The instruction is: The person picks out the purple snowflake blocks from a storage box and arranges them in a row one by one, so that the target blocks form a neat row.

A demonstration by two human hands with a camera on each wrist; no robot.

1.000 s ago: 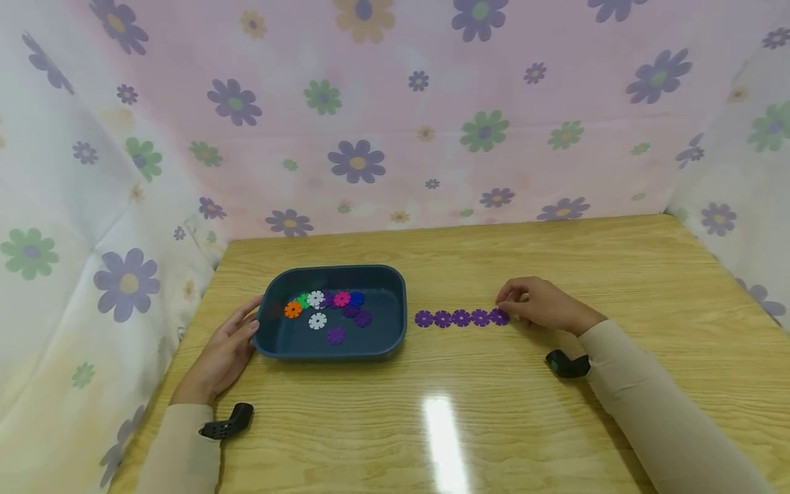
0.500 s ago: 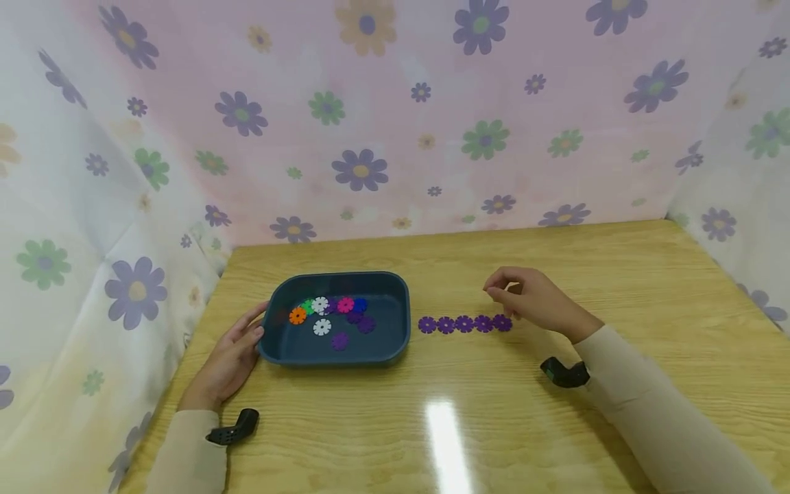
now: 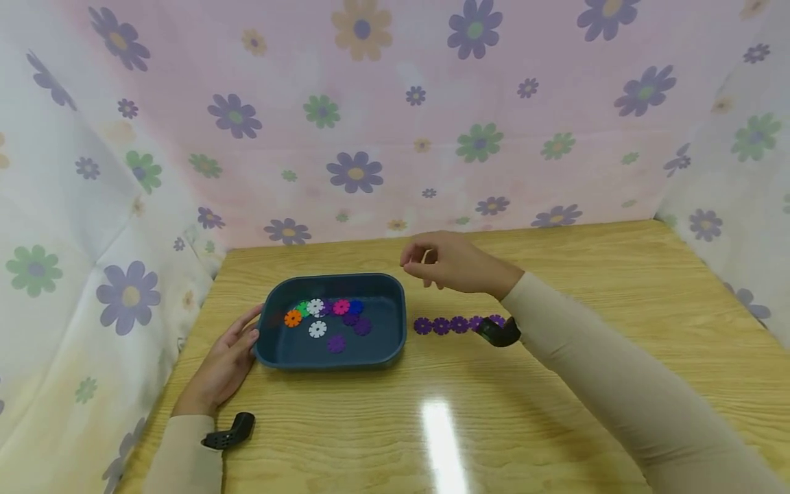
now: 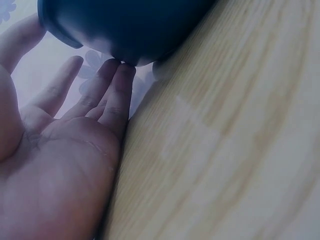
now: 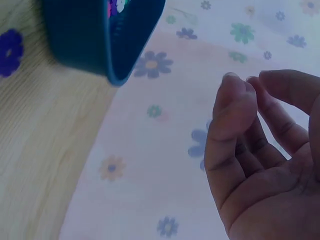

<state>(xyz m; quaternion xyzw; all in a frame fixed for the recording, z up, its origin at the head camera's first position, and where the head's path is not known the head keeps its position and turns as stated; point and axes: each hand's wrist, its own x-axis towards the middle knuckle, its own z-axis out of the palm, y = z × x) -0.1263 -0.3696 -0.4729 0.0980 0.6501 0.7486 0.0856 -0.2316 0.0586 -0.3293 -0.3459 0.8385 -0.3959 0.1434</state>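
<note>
A dark blue plastic basin (image 3: 330, 363) holds several notched, flower-shaped plastic discs, among them an orange disc (image 3: 293, 318), a white disc (image 3: 317, 329) and a purple disc (image 3: 336, 344). My left hand (image 3: 225, 363) rests against the basin's left end, its fingertips touching the outer wall in the left wrist view. Right of the basin lies a row of purple discs (image 3: 441, 326), partly covered by the wrist camera. My right hand (image 3: 453, 264) hovers above the table beyond the row, fingers loosely bent, with nothing between thumb and fingertips (image 5: 232, 82).
The wooden table (image 3: 345, 432) carries the basin and the row of discs. A flower-printed cloth (image 3: 395, 123) hangs behind it and on both sides. A black wrist camera (image 3: 498, 332) sticks out from the right sleeve, over the row's right end.
My right hand has lifted off the right end of the purple row and moved left, close to the basin's right side. The left hand stays at the basin.
</note>
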